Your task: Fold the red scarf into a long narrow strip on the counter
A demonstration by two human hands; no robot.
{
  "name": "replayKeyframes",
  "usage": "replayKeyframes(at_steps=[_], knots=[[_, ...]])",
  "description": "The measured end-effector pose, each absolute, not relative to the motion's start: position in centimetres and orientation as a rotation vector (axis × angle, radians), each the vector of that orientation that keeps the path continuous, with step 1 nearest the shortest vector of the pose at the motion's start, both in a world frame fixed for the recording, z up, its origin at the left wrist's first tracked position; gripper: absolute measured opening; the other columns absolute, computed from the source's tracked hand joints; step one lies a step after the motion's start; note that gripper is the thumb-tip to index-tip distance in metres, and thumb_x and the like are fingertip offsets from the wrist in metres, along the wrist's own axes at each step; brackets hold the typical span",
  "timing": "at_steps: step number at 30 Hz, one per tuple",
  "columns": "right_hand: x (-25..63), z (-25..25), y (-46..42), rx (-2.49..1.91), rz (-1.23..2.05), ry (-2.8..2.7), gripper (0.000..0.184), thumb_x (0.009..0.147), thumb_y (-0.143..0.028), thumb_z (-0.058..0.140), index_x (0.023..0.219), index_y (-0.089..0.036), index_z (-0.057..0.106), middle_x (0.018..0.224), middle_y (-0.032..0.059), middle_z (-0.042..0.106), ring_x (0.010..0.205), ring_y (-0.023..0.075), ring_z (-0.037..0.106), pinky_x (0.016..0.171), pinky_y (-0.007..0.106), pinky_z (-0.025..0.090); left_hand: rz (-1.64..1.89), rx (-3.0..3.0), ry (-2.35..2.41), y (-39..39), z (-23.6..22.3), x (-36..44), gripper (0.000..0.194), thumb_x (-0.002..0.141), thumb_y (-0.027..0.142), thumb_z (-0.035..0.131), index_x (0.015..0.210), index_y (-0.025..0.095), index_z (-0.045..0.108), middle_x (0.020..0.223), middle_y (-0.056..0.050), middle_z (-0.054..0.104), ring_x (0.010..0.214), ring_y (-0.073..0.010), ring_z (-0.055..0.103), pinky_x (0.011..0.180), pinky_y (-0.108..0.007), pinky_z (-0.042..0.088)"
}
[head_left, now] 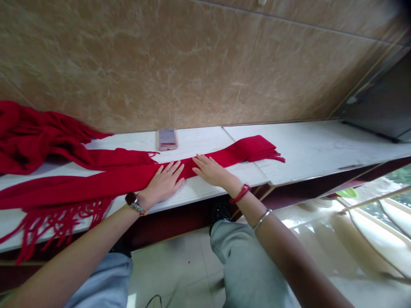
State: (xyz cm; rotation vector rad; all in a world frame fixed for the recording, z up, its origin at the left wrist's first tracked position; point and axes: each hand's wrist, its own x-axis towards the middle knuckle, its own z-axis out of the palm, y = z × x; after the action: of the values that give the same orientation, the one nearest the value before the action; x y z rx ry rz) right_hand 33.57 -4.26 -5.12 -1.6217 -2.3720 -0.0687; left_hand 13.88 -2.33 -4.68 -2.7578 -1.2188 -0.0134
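Note:
A long red scarf (244,150) with fringed ends lies stretched across a white counter (314,147). My left hand (164,183) rests flat on the scarf's middle, fingers spread, a ring on one finger and a watch on the wrist. My right hand (210,170) lies flat beside it on the scarf, fingers stretched out, with a red cord and a silver bangle on the arm. The scarf's right fringe (274,156) sits on the counter; its left fringe (58,220) hangs over the front edge.
More red scarves (35,137) are heaped at the counter's left against the brown tiled wall. A pink phone (167,139) lies near the wall behind my hands. A dark appliance (382,107) stands at the right. My knees and a tiled floor are below.

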Motion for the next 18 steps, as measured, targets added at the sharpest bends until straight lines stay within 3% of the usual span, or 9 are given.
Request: replayKeyframes(at_steps=[7, 18], knots=[[31.6, -6.0, -3.8, -1.754, -0.032, -2.072, 0.038, 0.091, -0.025, 0.034, 0.123, -0.013, 0.049, 0.134, 0.0111, 0.045, 0.126, 0.0195, 0.035, 0.104, 0.039, 0.025, -0.087, -2.739, -1.204, -1.8, -5.0, 13.8, 0.054, 0.091, 0.039, 0.025, 0.137, 0.013, 0.030, 0.144, -0.008, 0.028, 0.133, -0.0227, 0.020, 0.106, -0.041, 0.019], [31.4, -6.2, -3.6, -1.748, -0.029, -1.975, 0.034, 0.090, -0.021, 0.036, 0.117, -0.011, 0.053, 0.129, 0.0133, 0.049, 0.123, 0.0201, 0.038, 0.104, 0.037, 0.025, -0.136, -2.756, -1.219, -1.7, -5.2, 13.7, 0.052, 0.090, 0.039, 0.027, 0.136, 0.014, 0.034, 0.143, -0.007, 0.030, 0.133, -0.0209, 0.022, 0.107, -0.040, 0.019]])
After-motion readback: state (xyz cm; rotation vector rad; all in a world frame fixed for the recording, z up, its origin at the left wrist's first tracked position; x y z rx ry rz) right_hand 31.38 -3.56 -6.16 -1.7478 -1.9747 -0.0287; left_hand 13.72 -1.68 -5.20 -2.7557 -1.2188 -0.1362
